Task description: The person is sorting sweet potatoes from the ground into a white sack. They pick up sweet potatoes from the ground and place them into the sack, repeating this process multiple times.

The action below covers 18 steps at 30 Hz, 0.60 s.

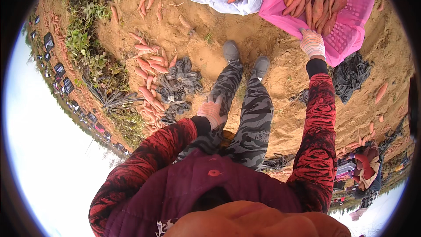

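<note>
My right hand, in a striped knit glove, is closed on the near left rim of a crate with a pink liner. Reddish sweet potatoes fill much of that crate, while holes in its side show through the pink lining. My left hand, in a similar glove, rests on my left leg around the knee. Its fingers lie over the camouflage trousers and hold nothing. The fingertips of my right hand are partly hidden at the rim.
Beside the pink crate stands a white-lined crate of sweet potatoes. Loose sweet potatoes and black plastic film lie to the left, near green vines. More black film sits at right. Another person bends over at lower right.
</note>
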Available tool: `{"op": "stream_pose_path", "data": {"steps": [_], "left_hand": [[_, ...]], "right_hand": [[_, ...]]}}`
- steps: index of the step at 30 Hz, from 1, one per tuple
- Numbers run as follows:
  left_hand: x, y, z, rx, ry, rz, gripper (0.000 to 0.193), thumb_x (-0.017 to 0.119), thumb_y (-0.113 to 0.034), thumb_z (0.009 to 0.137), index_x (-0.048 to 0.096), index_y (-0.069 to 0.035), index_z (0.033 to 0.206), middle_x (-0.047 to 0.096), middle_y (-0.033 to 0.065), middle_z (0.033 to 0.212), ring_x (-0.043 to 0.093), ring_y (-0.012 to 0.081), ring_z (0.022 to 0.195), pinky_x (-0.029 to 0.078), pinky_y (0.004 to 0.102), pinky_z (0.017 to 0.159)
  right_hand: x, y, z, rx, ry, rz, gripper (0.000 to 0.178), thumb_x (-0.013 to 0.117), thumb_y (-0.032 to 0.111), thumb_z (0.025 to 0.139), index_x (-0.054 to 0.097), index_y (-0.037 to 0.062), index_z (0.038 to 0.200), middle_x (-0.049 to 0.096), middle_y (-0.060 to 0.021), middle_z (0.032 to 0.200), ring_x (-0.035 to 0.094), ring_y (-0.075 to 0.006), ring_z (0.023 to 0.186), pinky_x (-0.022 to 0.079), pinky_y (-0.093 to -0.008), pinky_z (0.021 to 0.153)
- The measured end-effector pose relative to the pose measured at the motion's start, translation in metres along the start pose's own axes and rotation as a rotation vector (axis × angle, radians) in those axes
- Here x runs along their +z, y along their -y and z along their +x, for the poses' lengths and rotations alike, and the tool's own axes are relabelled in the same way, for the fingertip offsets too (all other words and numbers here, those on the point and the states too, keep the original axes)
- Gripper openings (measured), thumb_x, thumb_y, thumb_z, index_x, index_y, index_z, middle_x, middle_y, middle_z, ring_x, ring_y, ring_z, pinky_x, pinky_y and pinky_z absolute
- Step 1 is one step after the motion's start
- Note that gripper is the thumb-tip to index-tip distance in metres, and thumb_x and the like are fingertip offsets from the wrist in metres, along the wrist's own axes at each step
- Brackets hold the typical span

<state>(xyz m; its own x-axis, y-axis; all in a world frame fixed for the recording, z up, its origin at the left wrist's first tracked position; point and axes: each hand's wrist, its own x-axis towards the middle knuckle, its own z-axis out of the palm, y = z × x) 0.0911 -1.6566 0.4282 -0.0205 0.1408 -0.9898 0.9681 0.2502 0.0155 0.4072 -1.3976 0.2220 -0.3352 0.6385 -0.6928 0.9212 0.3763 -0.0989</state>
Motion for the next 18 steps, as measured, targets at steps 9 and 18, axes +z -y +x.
{"op": "stream_pose_path", "data": {"steps": [9,18], "left_hand": [[0.055,-0.006,-0.012,-0.006,-0.157,-0.110,0.091,0.070,-0.042,0.077,0.026,-0.010,0.150,0.028,0.0355,0.148,0.049,0.0517,0.121,0.045,0.0493,0.100],[0.137,-0.014,-0.047,-0.006,-0.245,-0.376,0.087,0.071,-0.044,0.076,0.034,-0.015,0.149,0.039,0.0334,0.140,0.053,0.0518,0.115,0.046,0.0504,0.098]], "right_hand": [[0.008,0.003,0.003,0.086,-0.040,0.032,0.039,0.051,0.033,0.093,0.062,0.0193,0.129,0.067,-0.0148,0.117,0.063,-0.0333,0.109,0.050,-0.0446,0.093],[0.005,0.006,-0.068,0.122,0.106,0.079,0.038,0.051,0.033,0.091,0.062,0.0224,0.125,0.066,-0.0163,0.115,0.063,-0.0394,0.108,0.050,-0.0481,0.090]]}}
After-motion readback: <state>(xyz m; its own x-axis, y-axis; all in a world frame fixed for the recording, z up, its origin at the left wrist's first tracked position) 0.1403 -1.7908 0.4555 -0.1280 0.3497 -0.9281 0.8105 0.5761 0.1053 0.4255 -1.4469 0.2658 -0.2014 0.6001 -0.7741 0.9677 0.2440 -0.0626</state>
